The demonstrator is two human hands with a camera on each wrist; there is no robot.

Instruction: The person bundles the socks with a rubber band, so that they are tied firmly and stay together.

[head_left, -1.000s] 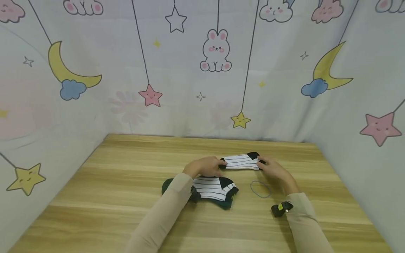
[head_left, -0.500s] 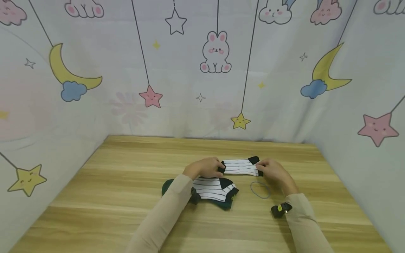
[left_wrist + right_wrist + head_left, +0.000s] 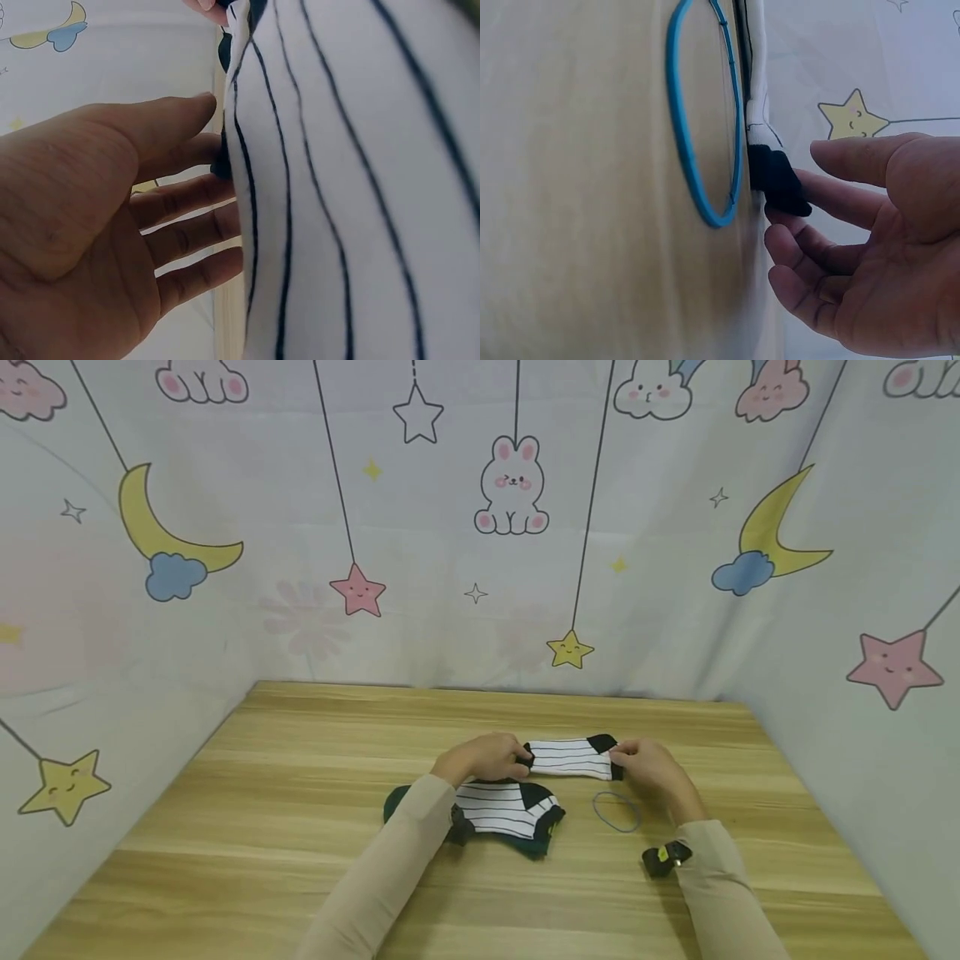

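Note:
A white sock with thin dark stripes and black ends (image 3: 570, 757) lies stretched out on the wooden table. At its left, black end are the fingers and thumb of my left hand (image 3: 486, 756), gripping it. My right hand (image 3: 651, 764) holds the black cuff at the other end; in the right wrist view the cuff (image 3: 780, 176) is raised against the curled fingers (image 3: 810, 247), the thumb standing above. Nearer me, a second striped sock (image 3: 495, 808) rests on dark green socks (image 3: 536, 845), partly hidden by my left forearm. It fills much of the left wrist view.
A thin blue elastic loop (image 3: 617, 811) lies on the table (image 3: 600, 902) just in front of my right hand. White fabric walls (image 3: 450, 543) with cartoon prints surround the table at the back and sides.
Both hands have brought the striped sock slightly toward me and flatter onto the table. Since half a second ago hands and sock have hardly moved. Pile and loop stay put.

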